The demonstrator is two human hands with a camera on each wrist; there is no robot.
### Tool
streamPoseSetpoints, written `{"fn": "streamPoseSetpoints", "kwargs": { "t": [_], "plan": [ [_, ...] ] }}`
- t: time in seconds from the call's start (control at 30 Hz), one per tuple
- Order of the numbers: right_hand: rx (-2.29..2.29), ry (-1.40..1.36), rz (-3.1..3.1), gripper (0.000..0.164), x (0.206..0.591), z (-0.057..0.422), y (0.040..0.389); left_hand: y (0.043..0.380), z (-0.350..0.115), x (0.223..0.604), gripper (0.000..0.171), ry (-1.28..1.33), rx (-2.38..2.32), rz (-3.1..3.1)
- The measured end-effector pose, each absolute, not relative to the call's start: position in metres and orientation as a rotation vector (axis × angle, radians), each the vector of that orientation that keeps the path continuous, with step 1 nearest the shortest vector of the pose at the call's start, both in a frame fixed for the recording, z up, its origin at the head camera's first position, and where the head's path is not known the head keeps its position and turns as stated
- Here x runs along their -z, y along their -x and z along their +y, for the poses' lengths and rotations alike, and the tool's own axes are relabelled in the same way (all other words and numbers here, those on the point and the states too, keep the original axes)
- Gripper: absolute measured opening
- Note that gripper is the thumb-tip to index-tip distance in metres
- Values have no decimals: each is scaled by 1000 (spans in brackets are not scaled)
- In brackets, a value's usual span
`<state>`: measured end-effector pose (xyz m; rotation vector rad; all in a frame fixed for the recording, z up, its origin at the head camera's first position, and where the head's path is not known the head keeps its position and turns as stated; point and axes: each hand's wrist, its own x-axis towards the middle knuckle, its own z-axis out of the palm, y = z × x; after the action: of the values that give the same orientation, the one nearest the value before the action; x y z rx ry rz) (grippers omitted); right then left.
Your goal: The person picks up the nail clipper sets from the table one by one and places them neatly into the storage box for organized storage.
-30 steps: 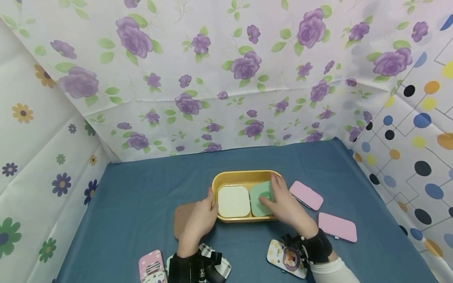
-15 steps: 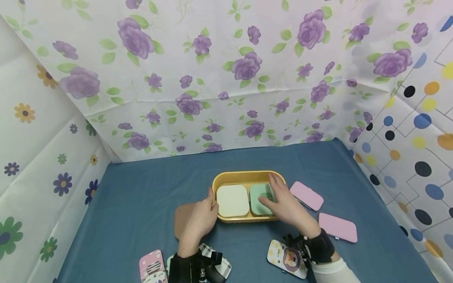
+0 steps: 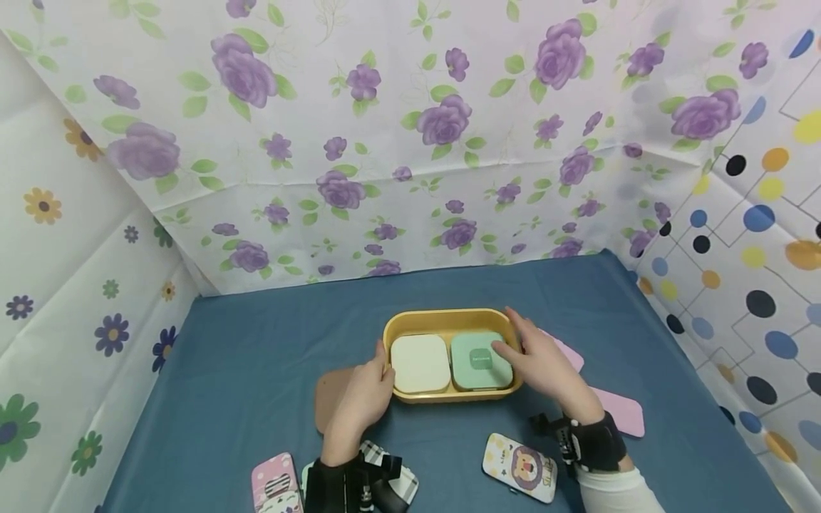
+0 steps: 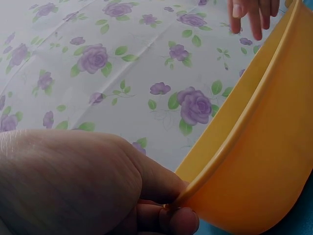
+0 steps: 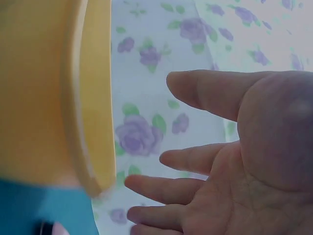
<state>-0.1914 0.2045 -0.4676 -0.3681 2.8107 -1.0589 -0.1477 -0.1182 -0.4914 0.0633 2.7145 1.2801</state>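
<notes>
A yellow rectangular plastic tub (image 3: 442, 322) sits mid-table with two square boxes lying side by side inside. The left one is a cream box (image 3: 420, 363); to its right lies a mint-green box (image 3: 494, 374) with a darker label on top. My left hand (image 3: 360, 395) pinches the tub's left rim between thumb and fingers, as the left wrist view shows at the tub wall (image 4: 259, 181). At the tub's right end, my right hand (image 3: 545, 363) holds nothing, its fingers spread. In the right wrist view those fingers (image 5: 166, 188) are apart from the rim.
A brown flat piece (image 3: 326, 399) lies partly under my left hand. Two pink cases (image 3: 625, 413) are at the right, partly behind my right arm. Nearer me are a lion-print case (image 3: 521, 468), a pink bunny-print case (image 3: 277, 484) and a checked item (image 3: 405, 486).
The green box, tilted a second ago, now lies flat in the tub. My right hand has let go of it and moved right, past the rim. My left hand has stayed put.
</notes>
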Motion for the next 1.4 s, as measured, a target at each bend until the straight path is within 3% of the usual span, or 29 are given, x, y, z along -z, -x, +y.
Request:
{"fn": "streamPoseSetpoints", "kwargs": {
  "t": [0.2,0.77,1.4],
  "plan": [
    [1093,289,2775,76,466,224,189,148,-119,492,65,-44,-1257,2710],
    [1130,137,2668,27,496,239,184,147,-118,491,65,-39,-1235,2719],
    [1341,54,2395,35,509,245,194,148,-118,492,65,-53,-1261,2708]
  ]
}}
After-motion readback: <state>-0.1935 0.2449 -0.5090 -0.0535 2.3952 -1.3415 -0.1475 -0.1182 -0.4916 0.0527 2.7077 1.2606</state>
